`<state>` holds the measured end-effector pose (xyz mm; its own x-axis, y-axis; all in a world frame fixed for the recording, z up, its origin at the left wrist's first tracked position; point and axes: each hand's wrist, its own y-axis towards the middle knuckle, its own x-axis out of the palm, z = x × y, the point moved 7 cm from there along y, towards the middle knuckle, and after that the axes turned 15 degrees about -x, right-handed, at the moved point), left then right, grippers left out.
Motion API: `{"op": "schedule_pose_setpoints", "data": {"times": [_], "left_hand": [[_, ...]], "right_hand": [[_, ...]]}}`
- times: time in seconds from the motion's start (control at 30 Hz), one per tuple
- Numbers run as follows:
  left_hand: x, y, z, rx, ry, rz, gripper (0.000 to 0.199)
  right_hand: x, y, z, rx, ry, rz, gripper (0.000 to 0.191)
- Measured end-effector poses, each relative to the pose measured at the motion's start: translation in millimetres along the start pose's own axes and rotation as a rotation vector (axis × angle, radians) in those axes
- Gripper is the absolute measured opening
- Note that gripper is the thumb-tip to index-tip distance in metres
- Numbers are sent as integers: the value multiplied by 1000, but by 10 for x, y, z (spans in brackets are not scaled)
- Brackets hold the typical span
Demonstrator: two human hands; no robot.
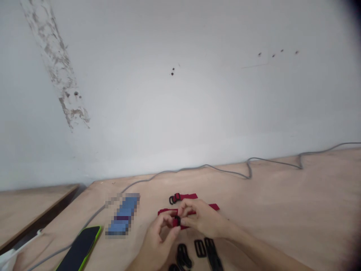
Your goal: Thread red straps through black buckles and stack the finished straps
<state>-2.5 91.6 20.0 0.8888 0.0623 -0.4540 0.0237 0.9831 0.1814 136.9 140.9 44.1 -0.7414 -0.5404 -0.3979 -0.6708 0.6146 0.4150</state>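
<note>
Near the bottom centre, my left hand (161, 235) pinches a red strap (175, 222) just left of a small black buckle (178, 219). My right hand (197, 218) is closed on the buckle's right side, with its thumb and index finger close to the left fingertips. Part of the buckle and strap is hidden by the fingers. Behind the hands lies another red strap (214, 207), partly covered by the right hand. Farther back is a short red strap (189, 196) with black buckles (174, 198) at its left end.
Several black buckle parts (200, 248) lie in front of the hands. A phone with a green edge (80, 248) and a blurred blue item (124, 216) are on the left. A grey cable (166, 171) runs along the wooden table (282, 195) by the wall.
</note>
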Motion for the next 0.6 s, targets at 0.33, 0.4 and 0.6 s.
{"op": "schedule_pose_setpoints", "data": {"times": [0.33,0.4,0.6], "left_hand": [[-219,55,20,26,27,272,22],[-191,57,27,26,0,234,25],[-112,69,6,-1,13,148,12]], "right_hand": [[-50,-74,-73,-92,-503,-273,49],[-33,-81,-52,-113,-537,-296,40],[103,-99,1,-157,-609,-321,30]]}}
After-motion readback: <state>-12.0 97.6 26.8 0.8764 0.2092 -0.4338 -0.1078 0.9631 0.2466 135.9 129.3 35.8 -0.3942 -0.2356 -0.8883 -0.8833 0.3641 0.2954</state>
